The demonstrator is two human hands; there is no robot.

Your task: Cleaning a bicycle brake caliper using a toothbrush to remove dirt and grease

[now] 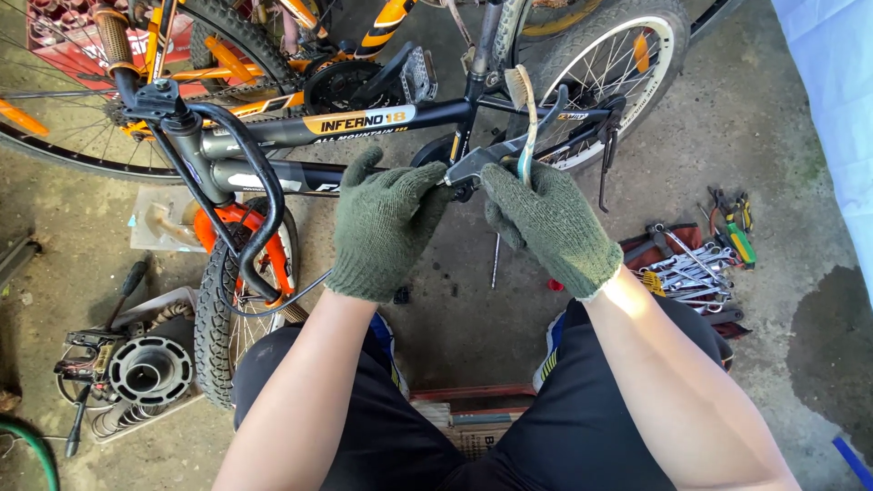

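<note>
Both forearms bare, extending forward from the knees. Left hand [384,227], in a green knit glove, curled closed, fingers gripping, thumb up. Right hand [548,227], same glove, closed too, knuckles toward camera. Hands close together, not touching.

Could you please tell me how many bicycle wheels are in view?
3: a black-tyred spoked wheel beside the left knee, a white-walled wheel top right, a larger spoked wheel top left. Others may be hidden.
</note>
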